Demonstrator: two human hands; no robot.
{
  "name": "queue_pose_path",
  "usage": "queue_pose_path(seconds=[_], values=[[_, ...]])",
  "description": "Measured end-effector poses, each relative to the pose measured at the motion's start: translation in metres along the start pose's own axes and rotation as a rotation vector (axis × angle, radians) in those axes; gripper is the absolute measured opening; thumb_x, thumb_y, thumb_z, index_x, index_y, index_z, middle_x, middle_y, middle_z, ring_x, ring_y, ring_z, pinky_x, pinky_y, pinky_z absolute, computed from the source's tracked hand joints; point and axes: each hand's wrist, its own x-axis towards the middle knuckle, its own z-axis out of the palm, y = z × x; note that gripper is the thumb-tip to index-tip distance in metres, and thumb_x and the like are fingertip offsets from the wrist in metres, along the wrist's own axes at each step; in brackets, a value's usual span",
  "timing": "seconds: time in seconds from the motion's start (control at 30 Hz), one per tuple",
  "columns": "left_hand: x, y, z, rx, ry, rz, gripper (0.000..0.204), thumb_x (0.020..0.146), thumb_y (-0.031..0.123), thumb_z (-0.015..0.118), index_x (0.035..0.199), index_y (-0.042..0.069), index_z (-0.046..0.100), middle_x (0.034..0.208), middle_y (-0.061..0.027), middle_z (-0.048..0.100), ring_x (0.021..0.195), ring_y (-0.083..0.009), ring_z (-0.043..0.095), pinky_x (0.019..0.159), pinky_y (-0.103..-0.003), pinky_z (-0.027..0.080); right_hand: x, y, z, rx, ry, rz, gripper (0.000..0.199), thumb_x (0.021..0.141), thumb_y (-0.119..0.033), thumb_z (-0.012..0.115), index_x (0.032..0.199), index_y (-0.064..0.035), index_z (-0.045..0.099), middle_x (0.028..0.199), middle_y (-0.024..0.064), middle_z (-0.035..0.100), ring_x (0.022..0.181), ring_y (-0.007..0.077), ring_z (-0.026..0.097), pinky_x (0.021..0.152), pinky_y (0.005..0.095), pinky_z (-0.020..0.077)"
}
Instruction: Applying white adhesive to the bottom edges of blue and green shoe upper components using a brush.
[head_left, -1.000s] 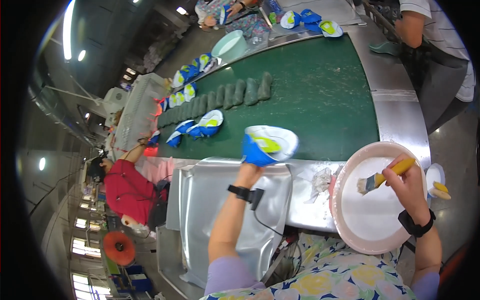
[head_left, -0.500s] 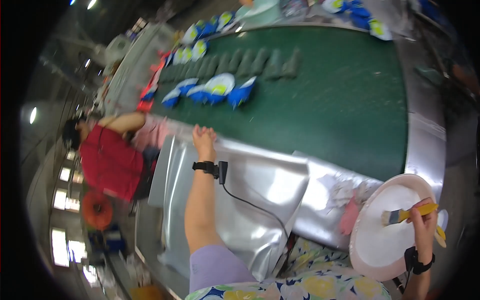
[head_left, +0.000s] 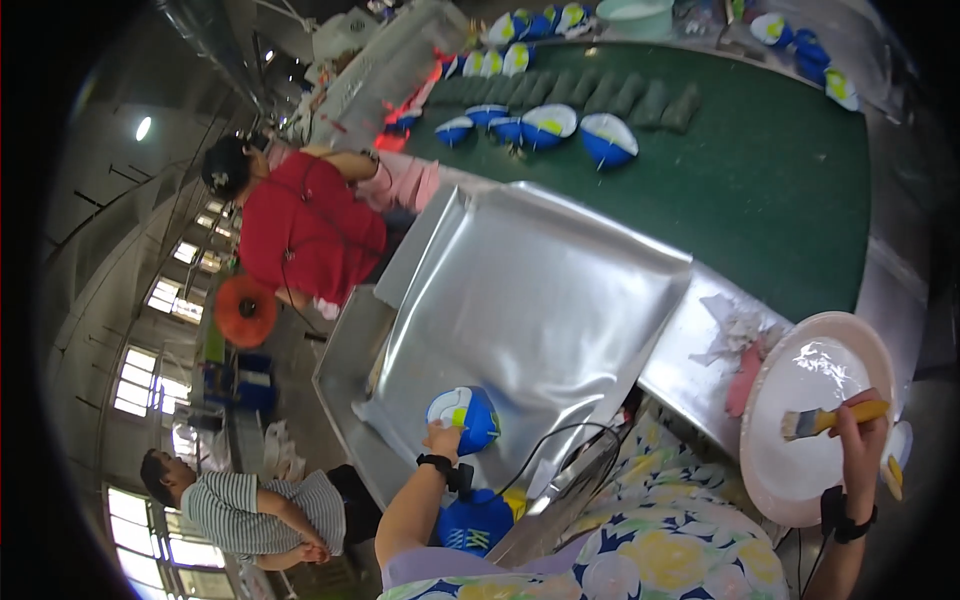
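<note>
My left hand [head_left: 442,437] is closed on the edge of a rounded blue piece [head_left: 480,420] with white and yellow-green parts, at the near side of a shiny metal tray [head_left: 530,290]. Close below that wrist lies another blue piece [head_left: 470,524] with yellow on it, partly hidden by my arm. In my right hand [head_left: 862,428] is a flat paintbrush [head_left: 812,422] with a yellow handle. Its pale bristles are over a pinkish basin [head_left: 868,350] holding white liquid; whether they touch the liquid I cannot tell.
Several blue-and-white pieces [head_left: 608,140] and a row of dark green pads [head_left: 600,95] lie on the green belt [head_left: 760,200]. A pink cloth [head_left: 742,382] lies beside the basin. One person in red [head_left: 310,220] works at the left; another in stripes [head_left: 265,515] stands nearer.
My left hand has come back from the belt's edge to the near side of the tray and now holds a blue piece. The view has shifted; my right hand keeps the brush over the basin.
</note>
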Motion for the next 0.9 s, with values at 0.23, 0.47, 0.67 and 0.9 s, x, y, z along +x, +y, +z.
queue_pose_path(seconds=[0.23, 0.47, 0.67, 0.9], values=[[-0.216, 0.274, 0.077, 0.798, 0.011, 1.339, 0.059, 0.074, -0.001, 0.056, 0.133, 0.007, 0.050, 0.111, -0.0225, 0.059, 0.102, -0.0429, 0.057, 0.086, -0.048, 0.048, -0.044, -0.009, 0.005, -0.117, 0.063, -0.017, 0.010, 0.086, -0.005, 0.065, 0.085, -0.0006, 0.056, 0.078, 0.0052, 0.060, 0.067, 0.0121, 0.059, 0.062, 0.0239, 0.0467], [-0.251, 0.309, 0.218, 0.397, -1.016, 1.104, 0.045, 0.093, 0.016, 0.058, 0.135, 0.002, 0.048, 0.113, -0.0198, 0.067, 0.109, -0.0280, 0.063, 0.091, -0.035, 0.050, -0.032, -0.004, 0.017, -0.378, 0.059, -0.199, 0.017, 0.087, -0.014, 0.070, 0.086, 0.0003, 0.060, 0.074, 0.0088, 0.064, 0.062, 0.0163, 0.059, 0.060, 0.0292, 0.0468], [-0.245, 0.276, 0.187, 0.924, -1.112, 1.602, 0.068, 0.069, -0.015, 0.051, 0.131, 0.014, 0.057, 0.138, -0.0156, 0.053, 0.137, -0.0386, 0.038, 0.117, -0.047, 0.025, -0.026, 0.007, 0.018, -0.357, 0.057, -0.106, 0.020, 0.086, -0.017, 0.070, 0.085, -0.0006, 0.059, 0.075, 0.0119, 0.063, 0.065, 0.0223, 0.061, 0.061, 0.0315, 0.0487], [-0.237, 0.296, 0.217, 0.960, -0.772, 1.801, 0.040, 0.080, 0.001, 0.059, 0.119, 0.006, 0.057, 0.126, -0.0155, 0.059, 0.111, -0.0347, 0.061, 0.092, -0.040, 0.051, -0.028, 0.028, 0.027, -0.825, -0.295, -0.321, 0.019, 0.083, -0.015, 0.071, 0.092, -0.0033, 0.059, 0.088, 0.0156, 0.064, 0.081, 0.0343, 0.063, 0.073, 0.0399, 0.0504]])
